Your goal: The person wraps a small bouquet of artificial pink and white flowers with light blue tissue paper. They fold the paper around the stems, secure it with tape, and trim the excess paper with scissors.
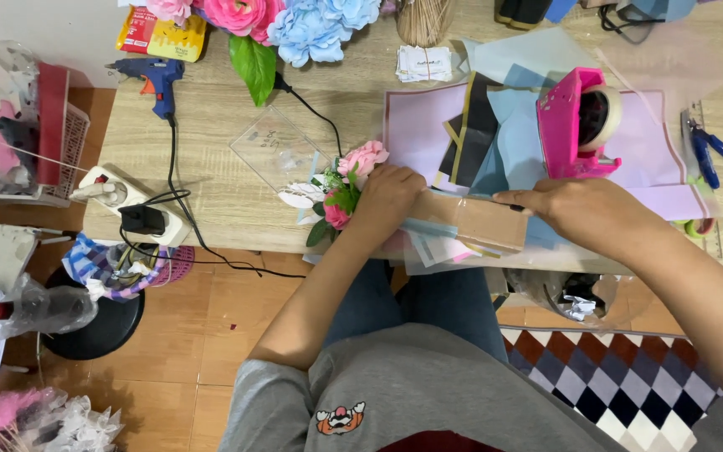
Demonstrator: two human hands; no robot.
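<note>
**While pinning stems under brown paper**

While curled over the neck of the small bouquet (346, 191), left hand (388, 197) clasping it just where the pink blooms and green leaves meet the brown paper (485, 223). Right hand (583, 209) at the paper's other end, fingers drawn together on a thin dark object (516, 207) at the upper edge; too small to tell what kind. Bouquet and paper lying flat at the near edge of the worktop (211, 201), above the lap, blooms pointing left.

Judged from this, best done so: hold the neck firmly but not hard enough to crush the petals; press the paper flat and taut between both hands so that no crease sets in; work on the worktop rather than past its edge, since pale sheets already overhang there.

Farther out:
- Under and behind the paper, loose sheets (428, 134) in pink, pale blue and black.
- Just beyond the right hand, a pink tape dispenser (575, 125), upright, roll in place.
- At far right, blue-handled pliers (717, 155).
- Left of the bouquet, a clear plastic sheet (278, 151); beyond it a blue glue gun (154, 79), cable trailing to a white power strip (131, 205).
- Along the far edge, large pink and blue artificial flowers (294, 21).
</note>
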